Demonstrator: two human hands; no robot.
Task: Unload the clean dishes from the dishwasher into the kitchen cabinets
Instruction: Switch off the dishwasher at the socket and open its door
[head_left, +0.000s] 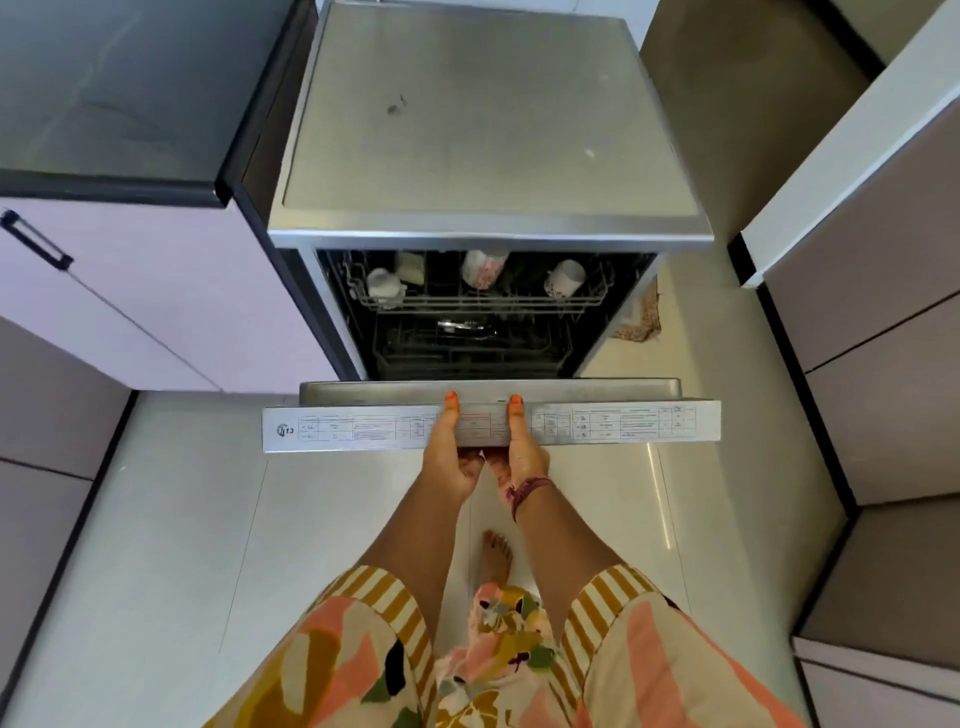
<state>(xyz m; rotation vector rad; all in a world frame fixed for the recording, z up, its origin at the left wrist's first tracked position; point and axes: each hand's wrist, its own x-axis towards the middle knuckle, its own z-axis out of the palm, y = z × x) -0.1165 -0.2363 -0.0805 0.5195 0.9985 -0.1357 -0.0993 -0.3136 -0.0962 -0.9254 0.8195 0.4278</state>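
1. While both our hands grip the dishwasher door (623, 423) at mid-edge, left hand (451, 452) and right hand (524, 452) side by side, thumbs lie on top and fingers curl underneath.
2. Beyond our hands, the upper rack (483, 299) holds the clean mugs (563, 278); its long axis runs across us, parallel to the door edge.
3. Neither hand looks nearer; the floral mug (483, 267) lies straight ahead of both.
4. Below our hands spreads a pale tiled floor (182, 519); a cabinet (156, 312) stands to the left, tall units (883, 312) to the right.
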